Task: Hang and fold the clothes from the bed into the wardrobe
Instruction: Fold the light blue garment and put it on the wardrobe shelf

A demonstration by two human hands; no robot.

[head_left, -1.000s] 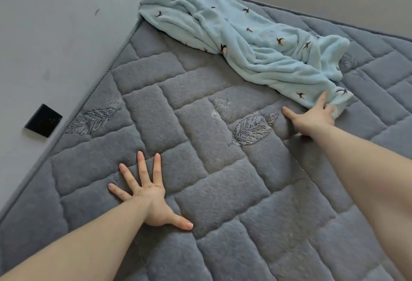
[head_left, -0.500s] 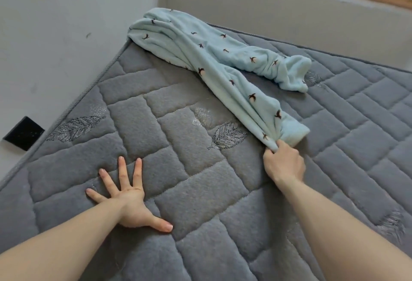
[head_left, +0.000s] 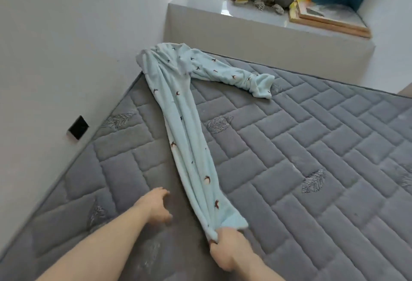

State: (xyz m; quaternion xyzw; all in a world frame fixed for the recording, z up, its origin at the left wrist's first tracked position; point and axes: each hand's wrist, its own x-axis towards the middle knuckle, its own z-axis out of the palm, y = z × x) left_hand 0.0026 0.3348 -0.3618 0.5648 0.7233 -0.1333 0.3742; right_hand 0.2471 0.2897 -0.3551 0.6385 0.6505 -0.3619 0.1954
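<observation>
Item: light blue fleece trousers [head_left: 189, 147] with a small dark bird print, the only garment visible on the bed [head_left: 312, 147].

Position: lying on the grey quilted mattress. The waist end is bunched at the far left corner of the bed, against the wall [head_left: 66, 35]. One leg is drawn out long toward the near edge. The other leg lies crumpled along the far edge, its cuff pointing right.

Axis: the stretched leg gives the long axis, running diagonally from the far left corner to the near middle of the bed, cuff end nearest the person. The two legs together form a wide V that opens away from the waist.

Hands: the right hand [head_left: 229, 251] grips the cuff of the stretched leg, fingers curled around bunched fabric. The left hand [head_left: 156, 207] is just beside that leg on the left, low over the mattress with fingers loosely extended and holding nothing. Motion blur hides whether it touches the surface.

Progress: early, by the look of it. The trousers are unfolded and not yet off the bed, and no wardrobe or hanger is in view. Gathering, folding or hanging, and carrying over appear to remain.

Surroundings: a black wall plate [head_left: 78, 127] on the left wall, and a grey ledge [head_left: 267, 35] beyond the far edge carrying bags and clutter.
</observation>
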